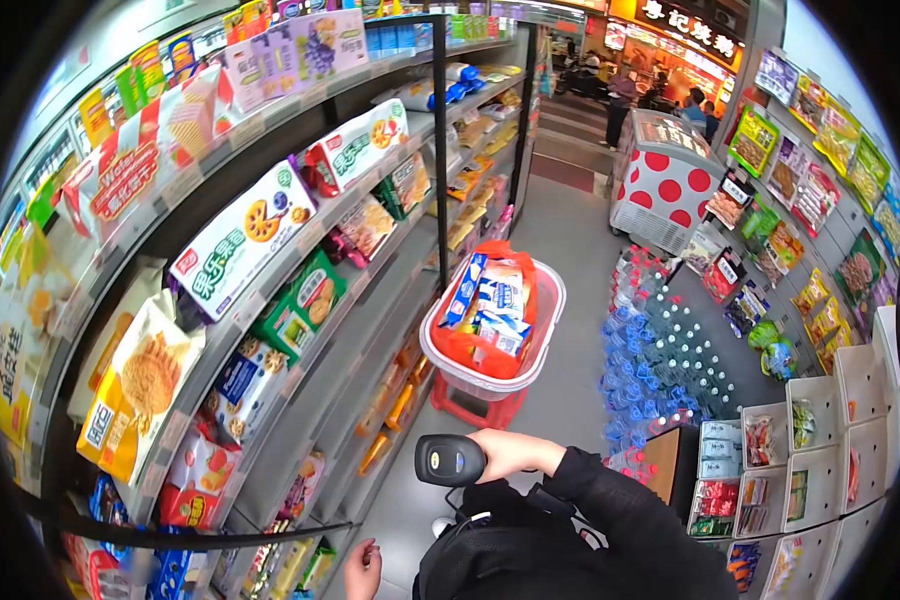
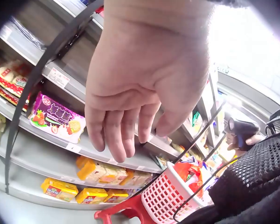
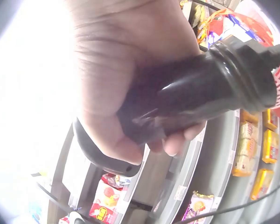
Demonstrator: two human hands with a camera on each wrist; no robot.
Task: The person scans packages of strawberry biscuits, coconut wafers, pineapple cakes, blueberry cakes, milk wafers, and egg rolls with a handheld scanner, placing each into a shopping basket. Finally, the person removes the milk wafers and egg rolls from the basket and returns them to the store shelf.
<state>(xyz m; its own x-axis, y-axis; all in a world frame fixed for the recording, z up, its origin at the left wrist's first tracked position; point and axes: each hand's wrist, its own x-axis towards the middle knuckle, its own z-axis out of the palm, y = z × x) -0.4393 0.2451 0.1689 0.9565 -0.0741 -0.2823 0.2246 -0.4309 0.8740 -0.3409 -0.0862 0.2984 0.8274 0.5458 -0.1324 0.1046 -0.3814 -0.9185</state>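
My right hand [image 1: 518,453] grips a black handheld barcode scanner [image 1: 450,460], its head pointing toward the shelves on the left. In the right wrist view the fingers wrap round the scanner's handle [image 3: 177,93], and a cable leaves its end. Low in the head view, my left hand [image 1: 363,572] hangs beside the shelf and holds nothing. The left wrist view shows its fingers [image 2: 113,135] loosely bent. Ahead of me a white and pink basket [image 1: 555,315] stands on a red stool [image 1: 480,408]. An orange-red plastic bag [image 1: 460,350] with blue and white packets [image 1: 503,293] lies in it.
Shelves of boxed and bagged snacks, among them a wafer pack [image 1: 130,180] and a biscuit box [image 1: 242,240], line the left. Bottled drinks [image 1: 660,350] crowd the floor at right. A polka-dot freezer [image 1: 660,190] stands near the doorway. Snack bags [image 1: 755,140] hang along the right wall.
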